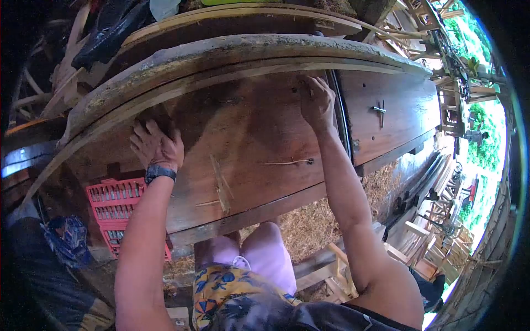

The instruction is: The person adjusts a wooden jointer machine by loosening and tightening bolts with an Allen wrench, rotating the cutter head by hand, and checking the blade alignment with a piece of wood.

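Note:
My left hand point(157, 144), with a dark watch point(160, 173) at its wrist, has its fingers spread over the wooden bench top point(254, 149), close under the edge of a long curved board point(232, 47). Farther right, my right hand point(317, 102) is at the same board's near edge with its fingers bent; whether they hold anything is hidden. A red case of small bits point(117, 201) lies beside my left forearm. Thin wood slivers point(221, 185) lie on the bench between my arms.
A metal cross-shaped tool point(379, 110) sits on the bench's right section, past a dark gap point(343, 116). Wood shavings point(317, 226) cover the floor below. A blue patterned cloth point(67, 240) is at the left. Timber frames point(436, 220) stand at the right.

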Demonstrator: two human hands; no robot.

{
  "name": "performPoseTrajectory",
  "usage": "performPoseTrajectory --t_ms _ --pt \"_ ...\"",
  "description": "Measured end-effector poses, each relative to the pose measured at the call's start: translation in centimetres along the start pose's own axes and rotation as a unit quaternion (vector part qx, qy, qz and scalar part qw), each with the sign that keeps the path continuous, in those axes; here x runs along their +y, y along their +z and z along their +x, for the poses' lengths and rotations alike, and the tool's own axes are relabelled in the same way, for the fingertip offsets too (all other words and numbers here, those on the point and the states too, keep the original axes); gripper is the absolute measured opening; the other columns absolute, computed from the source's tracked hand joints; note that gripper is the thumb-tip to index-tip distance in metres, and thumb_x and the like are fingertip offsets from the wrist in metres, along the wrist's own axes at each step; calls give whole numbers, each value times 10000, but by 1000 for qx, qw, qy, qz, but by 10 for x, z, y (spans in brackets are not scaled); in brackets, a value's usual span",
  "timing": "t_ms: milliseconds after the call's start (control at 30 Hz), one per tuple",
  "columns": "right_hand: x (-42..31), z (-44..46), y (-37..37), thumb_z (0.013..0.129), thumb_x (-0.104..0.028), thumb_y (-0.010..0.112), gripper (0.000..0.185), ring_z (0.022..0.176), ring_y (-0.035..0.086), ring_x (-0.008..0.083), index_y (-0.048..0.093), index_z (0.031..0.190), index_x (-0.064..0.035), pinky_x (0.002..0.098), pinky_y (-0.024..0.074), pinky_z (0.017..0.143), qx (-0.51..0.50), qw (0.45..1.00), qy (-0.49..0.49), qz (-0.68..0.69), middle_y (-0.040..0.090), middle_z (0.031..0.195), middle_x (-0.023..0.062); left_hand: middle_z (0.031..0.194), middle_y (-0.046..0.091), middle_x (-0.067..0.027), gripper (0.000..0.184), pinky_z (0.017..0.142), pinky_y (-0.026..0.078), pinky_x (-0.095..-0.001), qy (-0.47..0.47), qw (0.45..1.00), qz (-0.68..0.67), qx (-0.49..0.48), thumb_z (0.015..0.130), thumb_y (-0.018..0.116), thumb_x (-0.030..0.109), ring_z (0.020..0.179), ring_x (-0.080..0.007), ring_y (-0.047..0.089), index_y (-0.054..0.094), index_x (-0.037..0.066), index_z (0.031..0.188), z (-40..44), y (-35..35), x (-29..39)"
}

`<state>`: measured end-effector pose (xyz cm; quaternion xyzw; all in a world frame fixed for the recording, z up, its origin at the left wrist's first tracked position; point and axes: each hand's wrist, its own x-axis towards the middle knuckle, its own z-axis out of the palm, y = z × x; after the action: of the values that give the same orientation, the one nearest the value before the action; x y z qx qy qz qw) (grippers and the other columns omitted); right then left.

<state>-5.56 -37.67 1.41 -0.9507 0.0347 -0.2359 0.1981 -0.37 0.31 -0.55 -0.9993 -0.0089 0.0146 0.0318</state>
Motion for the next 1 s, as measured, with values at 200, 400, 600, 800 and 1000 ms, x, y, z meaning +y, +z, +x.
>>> performPoseTrajectory --t_ms 200,400,600,800,1000 --pt "-2 -6 10 828 -92 652 257 935 652 400 701 1071 -27 458 534 799 -3 996 -78 -51 697 1021 181 1453 381 -256 730 1112 306 -586 -6 1000 18 -7 900 595 526 1356 -475 344 414 50 1422 0 -5 2" --pt "-23 8 0 822 -129 658 225 879 652 417 697 1018 -25 478 536 760 -3 1000 -11 1 684 984 190 1481 362 -263 742 1138 283 -569 -18 999 0 -39 914 566 541 1375 -482 329 403 52 1448 2 -12 4" --pt "-10 -12 14 698 -250 762 403 926 652 404 692 1036 -43 455 538 804 45 999 3 12 687 977 180 1471 374 -263 713 1104 316 -577 0 1000 1 26 927 546 519 1320 -465 388 437 14 1418 0 5 0" --pt "17 -15 21 709 -201 722 311 853 644 417 698 972 -38 470 522 747 7 1000 1 25 684 907 173 1481 367 -263 709 1102 318 -567 0 1000 -4 28 922 545 517 1307 -450 403 441 16 1412 0 7 1" --pt "-8 -11 3 824 -136 695 181 831 699 330 723 958 -17 387 546 742 32 999 10 18 726 938 154 1480 369 -267 698 1103 312 -572 5 1000 16 23 911 565 508 1310 -446 399 441 23 1397 -1 5 0"
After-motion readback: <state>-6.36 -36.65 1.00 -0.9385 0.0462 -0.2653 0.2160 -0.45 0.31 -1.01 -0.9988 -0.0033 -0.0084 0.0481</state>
